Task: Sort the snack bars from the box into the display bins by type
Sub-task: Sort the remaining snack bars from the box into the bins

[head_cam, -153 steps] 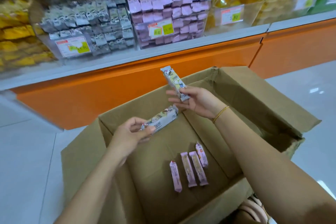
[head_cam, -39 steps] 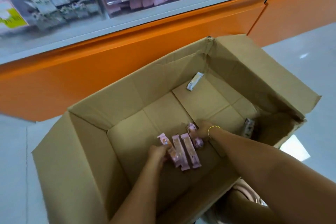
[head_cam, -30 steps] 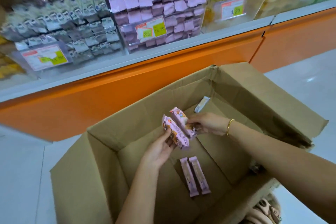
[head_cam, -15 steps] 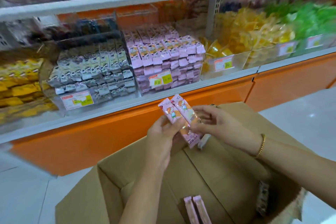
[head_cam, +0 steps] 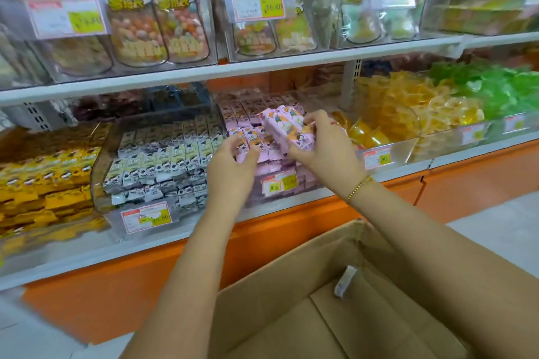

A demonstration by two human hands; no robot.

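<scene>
The right hand grips a small bundle of pink bars, fingers curled over the top and thumb underneath. The bundle is up over the bin of pink bars on the lower shelf. Its long axis slants from upper left, away from the person, down to lower right into the palm. The printed faces are turned up. Motion blur and the fingers hide how many bars are in it.

A gold bracelet sits on that wrist.

The left hand is just beside it, fingers bent, with the tips at the stacked bars in the same bin. Whether it pinches one or only touches them cannot be told.

Left of that bin stands a bin of grey-and-white bars.

Below the arms is the open cardboard box, cut off by the frame's bottom edge. One pale bar stands nearly on end against its far wall, its print too blurred to read.
</scene>
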